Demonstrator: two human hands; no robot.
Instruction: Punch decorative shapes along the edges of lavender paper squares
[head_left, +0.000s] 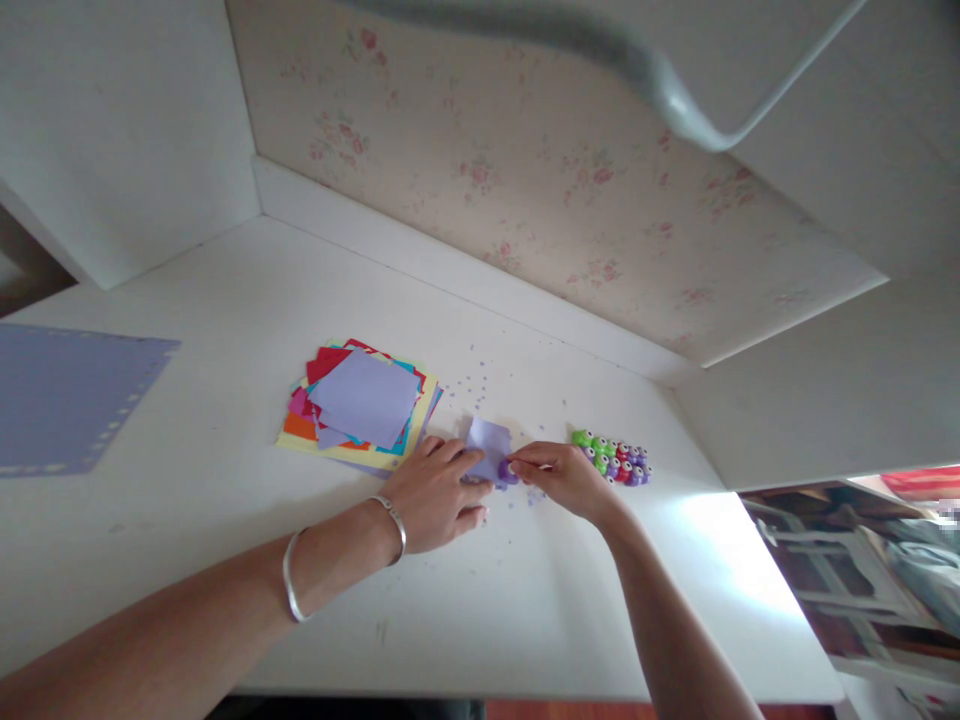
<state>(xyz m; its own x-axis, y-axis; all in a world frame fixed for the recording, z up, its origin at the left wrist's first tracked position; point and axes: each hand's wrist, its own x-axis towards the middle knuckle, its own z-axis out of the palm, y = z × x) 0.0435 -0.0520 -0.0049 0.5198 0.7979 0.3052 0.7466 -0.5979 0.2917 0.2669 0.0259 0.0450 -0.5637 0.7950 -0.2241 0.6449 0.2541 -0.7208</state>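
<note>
A small piece of lilac paper point(489, 438) lies on the white tabletop in front of me. My left hand point(435, 492) rests on the paper's left edge with its fingers spread. At the paper's lower right corner, my right hand point(559, 475) grips a small purple craft punch point(508, 470) between thumb and fingers. The punch sits against the paper's edge; its underside is hidden. Tiny lilac punched bits point(535, 496) lie scattered around both hands.
Left of the paper is a loose pile of coloured paper point(365, 398), lilac on top. A larger lilac sheet point(67, 400) with punched edges lies far left. Several green, red and purple punches point(613, 458) stand in rows beyond my right hand. A flowered wall panel point(480, 170) rises behind.
</note>
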